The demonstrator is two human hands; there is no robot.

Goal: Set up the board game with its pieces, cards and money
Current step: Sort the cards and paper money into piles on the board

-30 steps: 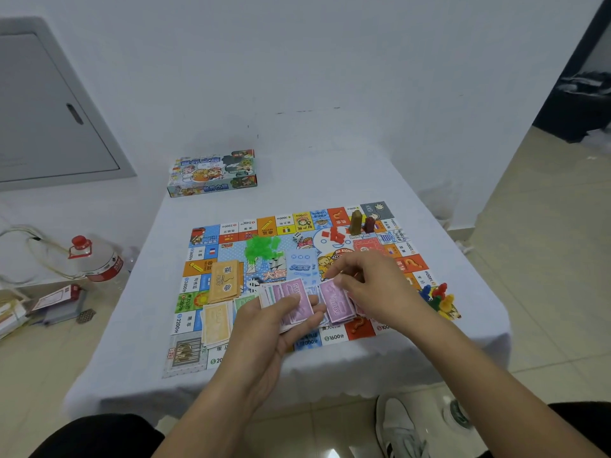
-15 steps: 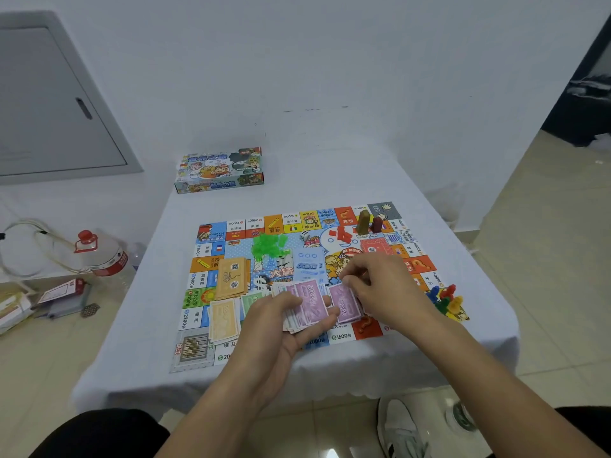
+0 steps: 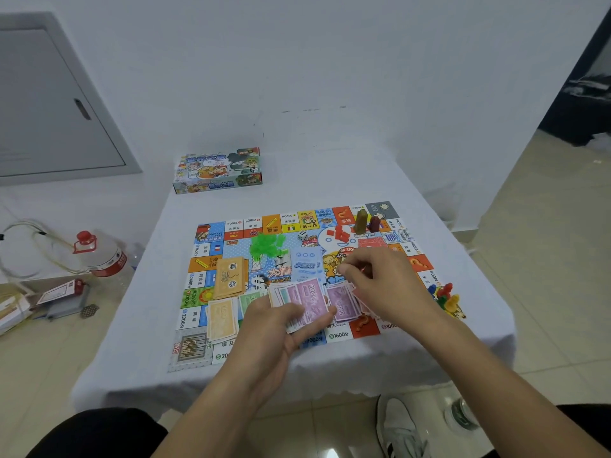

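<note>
Fingers and thumb of my left hand [image 3: 274,328] are curled round a fanned stack of paper money [image 3: 302,300]; one purple 5000 note faces up on top, and the notes beneath are too bunched to count. Over on my right hand [image 3: 386,289], the thumb and forefinger are pinched together above the game board [image 3: 198,355], though I cannot tell whether they hold anything. One more purple note [image 3: 342,302] lies on the board between my two hands, with pink notes [image 3: 358,297] half hidden under my right hand.

The board lies flat on one white-clothed table [image 3: 139,342]. On its left side I count one tan stack of cards [image 3: 231,277], one pale yellow pile of notes [image 3: 222,317] just nearer me, and one green note [image 3: 252,300] beside that. Toward the far side sit a heap of green pieces [image 3: 266,244], a cluster of red pieces [image 3: 340,233], one die [image 3: 302,235], and two tall upright pieces: one olive [image 3: 361,221], one dark red [image 3: 374,223]. A bunch of coloured pawns [image 3: 446,294] stands at the board's right edge. One game box [image 3: 218,170] rests at the table's far left corner, well apart from the board
</note>
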